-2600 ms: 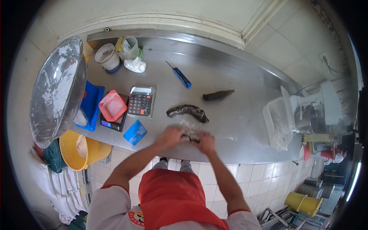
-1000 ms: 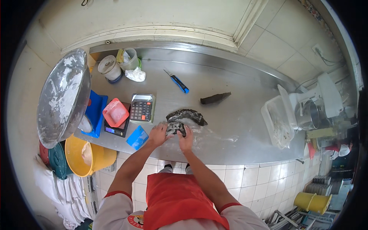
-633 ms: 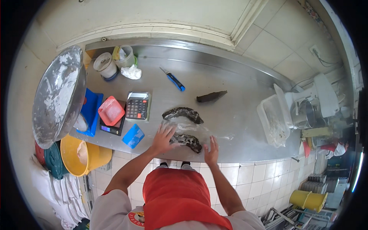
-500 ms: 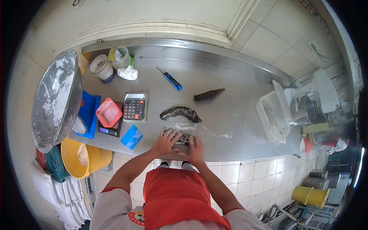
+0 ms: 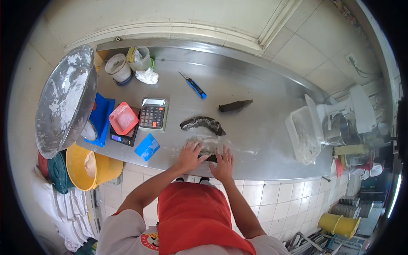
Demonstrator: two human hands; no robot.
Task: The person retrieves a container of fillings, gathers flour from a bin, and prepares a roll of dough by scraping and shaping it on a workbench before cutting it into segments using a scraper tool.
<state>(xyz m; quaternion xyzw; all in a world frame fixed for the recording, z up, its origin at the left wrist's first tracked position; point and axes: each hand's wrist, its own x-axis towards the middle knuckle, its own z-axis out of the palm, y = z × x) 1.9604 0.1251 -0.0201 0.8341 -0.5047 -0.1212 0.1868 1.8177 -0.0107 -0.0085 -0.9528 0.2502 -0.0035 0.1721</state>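
Observation:
A dark piece of dough (image 5: 210, 158) lies on the steel table near its front edge, mostly covered by my hands. My left hand (image 5: 189, 157) rests over its left part, fingers stretched forward. My right hand (image 5: 222, 164) lies at its right end, fingers extended and apart. Just beyond is a curved, flour-dusted dark dough piece (image 5: 203, 123). Farther back and to the right sits another dark, pointed piece (image 5: 235, 106). White flour streaks the metal around my fingers.
Left of my hands are a blue scraper (image 5: 147, 147), a calculator (image 5: 152, 114), and a red dish (image 5: 123, 118) on a small scale. A blue-handled knife (image 5: 195, 87) lies toward the back. A plastic tub (image 5: 302, 135) and a mixer (image 5: 356, 111) stand at the right.
My fingers have straightened from curling around the dough to lying stretched over it. My right hand's fingers now point forward, and less of the dough shows.

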